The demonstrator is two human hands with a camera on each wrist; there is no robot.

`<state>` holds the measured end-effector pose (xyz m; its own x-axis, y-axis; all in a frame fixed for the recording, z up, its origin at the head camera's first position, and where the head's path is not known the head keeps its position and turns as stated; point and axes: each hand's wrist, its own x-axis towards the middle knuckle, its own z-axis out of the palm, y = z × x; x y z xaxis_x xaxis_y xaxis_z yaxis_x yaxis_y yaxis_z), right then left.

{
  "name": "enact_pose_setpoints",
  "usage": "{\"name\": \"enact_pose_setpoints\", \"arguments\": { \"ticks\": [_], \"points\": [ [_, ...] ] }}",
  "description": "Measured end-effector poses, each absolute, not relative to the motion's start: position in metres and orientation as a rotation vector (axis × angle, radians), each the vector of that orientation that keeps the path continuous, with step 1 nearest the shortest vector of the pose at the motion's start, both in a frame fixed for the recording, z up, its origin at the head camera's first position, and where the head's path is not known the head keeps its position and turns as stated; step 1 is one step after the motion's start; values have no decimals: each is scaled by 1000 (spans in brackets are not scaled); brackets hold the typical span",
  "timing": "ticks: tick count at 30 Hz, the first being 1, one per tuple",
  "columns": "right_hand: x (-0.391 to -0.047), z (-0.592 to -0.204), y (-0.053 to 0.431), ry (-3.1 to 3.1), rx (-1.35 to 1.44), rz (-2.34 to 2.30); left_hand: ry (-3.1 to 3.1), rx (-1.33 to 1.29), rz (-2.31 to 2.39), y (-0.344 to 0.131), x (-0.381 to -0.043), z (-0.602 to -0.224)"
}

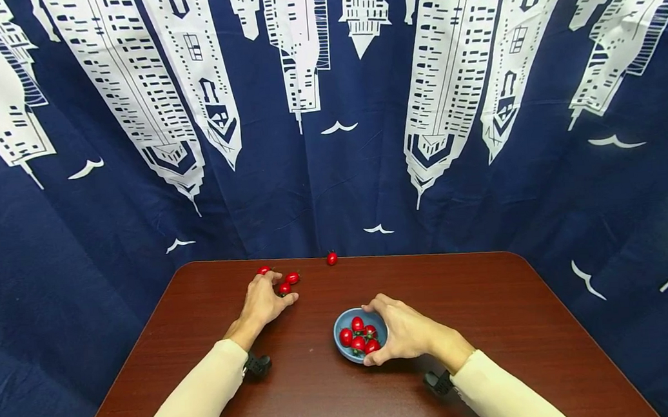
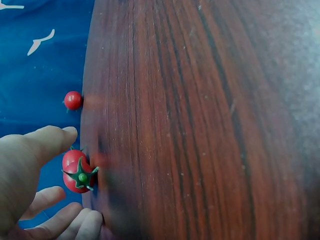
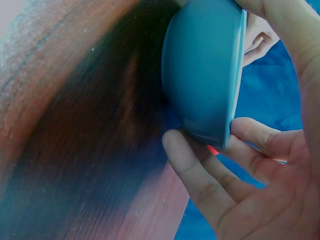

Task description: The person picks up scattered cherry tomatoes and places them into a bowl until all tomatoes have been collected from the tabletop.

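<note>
My left hand point(image 1: 260, 303) reaches over the far left of the table, thumb and fingers spread apart round a cherry tomato point(image 1: 284, 289). A second tomato point(image 1: 292, 278) sits just beyond it, and a third tomato point(image 1: 264, 270) is partly hidden behind the fingers. In the left wrist view, a tomato with a green star-shaped stem point(image 2: 80, 175) shows between thumb and fingers, a gap on either side. My right hand point(image 1: 403, 328) holds a small blue bowl point(image 1: 340, 345) by its right side, thumb at the near rim and fingers at the far rim. Several red tomatoes point(image 1: 358, 344) lie inside.
Another cherry tomato point(image 1: 332, 258) lies by itself at the table's back edge. The brown wooden table point(image 1: 443, 278) has rounded back corners. Behind it hangs a dark blue cloth point(image 1: 310, 197) printed with white buildings and birds.
</note>
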<state>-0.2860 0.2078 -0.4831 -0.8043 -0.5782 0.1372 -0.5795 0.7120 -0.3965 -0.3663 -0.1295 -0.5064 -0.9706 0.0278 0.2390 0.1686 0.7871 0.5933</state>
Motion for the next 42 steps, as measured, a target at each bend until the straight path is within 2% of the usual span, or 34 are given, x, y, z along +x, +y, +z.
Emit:
{"name": "enact_pose_setpoints", "arguments": {
  "ticks": [22, 42],
  "points": [
    [-283, -485, 209, -2895, 983, 704, -2697, -84, -1143, -133, -369, -513],
    [-284, -486, 211, -2886, 980, 687, -2687, -106, -1080, -140, -363, -509]
  ]
}}
